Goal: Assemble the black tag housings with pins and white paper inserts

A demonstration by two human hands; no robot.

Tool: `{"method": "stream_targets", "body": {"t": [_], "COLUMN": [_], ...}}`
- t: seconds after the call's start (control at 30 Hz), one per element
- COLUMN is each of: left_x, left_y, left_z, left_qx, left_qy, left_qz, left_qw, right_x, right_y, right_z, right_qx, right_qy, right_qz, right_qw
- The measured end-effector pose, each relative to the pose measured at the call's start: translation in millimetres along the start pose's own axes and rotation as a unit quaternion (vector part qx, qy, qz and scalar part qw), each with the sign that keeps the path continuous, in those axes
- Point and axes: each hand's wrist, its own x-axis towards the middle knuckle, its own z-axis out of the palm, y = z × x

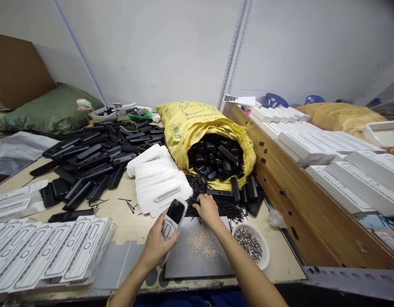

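In my left hand (160, 243) is a narrow white printed box (169, 228), held upright and tilted, its top end open. A black plastic device (176, 210) sticks out of that end. My right hand (208, 209) reaches into a heap of thin black sticks (227, 209), its fingers curled and partly hidden; whether they grip a stick is not clear. Below it lies a grey sheet (184, 266) with small pale beige bits (203, 244) scattered on it. A white bowl (265, 256) of small shiny metal pieces (248, 244) stands to the right.
Behind the heap a yellow woven sack (190, 115) spills black devices. Flat white boxes (161, 183) are stacked left of it, beside a large pile of black devices (97, 157). Closed boxes (50, 251) line the front left. A wooden partition (280, 187) borders the right, with more boxes (340, 187) beyond.
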Motion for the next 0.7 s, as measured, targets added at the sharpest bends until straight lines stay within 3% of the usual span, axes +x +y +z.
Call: {"method": "stream_targets", "body": {"t": [0.17,0.33,0.6,0.7], "left_x": [9.5,24.2,37.1,38.1], "left_y": [11.7,30.8,37.5,38.0], "left_z": [18.3,35.1,42.6,47.0], "left_qx": [-0.04,-0.018,0.03,0.035], "left_qy": [0.03,0.027,0.0,-0.005], "left_qz": [0.007,0.058,0.061,0.066], "left_qw": [0.999,0.998,0.998,0.997], "right_x": [1.7,2.2,7.1,0.3], "right_y": [26.0,35.9,47.9,29.9], "right_z": [-2.2,-8.7,-47.9,-63.8], "right_qx": [-0.059,-0.04,0.125,0.281], "right_qy": [-0.026,-0.04,0.047,0.073], "right_qz": [-0.002,-0.017,0.003,0.014], "right_qw": [0.998,0.998,0.991,0.957]}}
